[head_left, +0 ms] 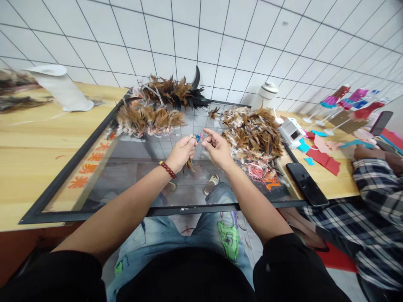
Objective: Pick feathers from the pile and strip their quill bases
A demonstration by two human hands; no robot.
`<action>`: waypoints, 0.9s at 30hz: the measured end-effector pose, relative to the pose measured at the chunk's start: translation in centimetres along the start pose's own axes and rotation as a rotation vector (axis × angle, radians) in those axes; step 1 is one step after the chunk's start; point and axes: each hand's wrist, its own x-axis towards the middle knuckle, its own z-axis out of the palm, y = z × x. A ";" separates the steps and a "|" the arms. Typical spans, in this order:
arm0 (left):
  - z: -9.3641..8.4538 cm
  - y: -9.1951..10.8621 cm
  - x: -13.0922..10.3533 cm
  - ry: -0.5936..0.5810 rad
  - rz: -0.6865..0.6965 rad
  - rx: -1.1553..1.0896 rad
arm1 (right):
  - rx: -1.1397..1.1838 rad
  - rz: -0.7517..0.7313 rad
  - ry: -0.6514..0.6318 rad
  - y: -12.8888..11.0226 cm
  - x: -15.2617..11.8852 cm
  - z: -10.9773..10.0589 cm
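Observation:
My left hand (181,154) is closed on a small bunch of brown feathers (189,167), whose tips hang down below the fingers. A small blue ring-like piece (197,138) shows at the tips of its thumb and forefinger; its kind is too small to tell. Close by on the right is my right hand (217,147), its forefinger stretched out and apart from the thumb, the other fingers curled. Any thread between the hands is too fine to see. Both hands are over a glass panel with a black frame (189,209).
Brown feather trims (149,119) and a darker feather bundle (179,93) lie at the back left. A large feather heap (255,132) lies on the right, near a phone (306,183) and a white device (292,132). A white roll (64,90) stands left. A person in a checked shirt (378,184) sits right.

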 end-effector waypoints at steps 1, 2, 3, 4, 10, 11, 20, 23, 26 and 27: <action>0.0 0.0 0.0 0.006 0.004 -0.001 | 0.006 -0.002 -0.003 -0.1 -0.1 0.1; -0.1 0.0 0.1 0.018 0.008 -0.008 | 0.012 -0.003 -0.001 -0.3 -0.1 0.1; -0.1 0.1 0.1 0.034 0.010 -0.021 | 0.017 -0.002 0.006 -0.5 -0.2 0.2; -0.2 0.2 0.2 0.053 0.006 -0.038 | 0.024 0.002 0.015 -0.7 -0.3 0.2; -0.4 1.3 0.4 0.105 -0.040 -0.142 | 0.131 0.051 0.023 -1.6 -0.5 0.0; -0.4 1.4 0.4 0.091 -0.041 -0.140 | 0.149 0.056 0.021 -1.6 -0.5 0.0; -0.1 1.6 -0.4 0.013 -0.148 0.008 | 0.160 0.098 -0.026 -1.8 -0.6 0.1; -0.2 1.5 -0.2 -0.001 -0.187 -0.004 | 0.158 0.075 -0.007 -1.7 -0.5 -0.1; -0.2 1.6 -0.1 -0.022 -0.235 -0.005 | 0.119 0.044 0.013 -1.2 -0.3 -0.2; -0.2 1.7 -0.1 -0.020 -0.244 -0.008 | 0.087 0.025 0.027 -1.1 -0.3 -0.3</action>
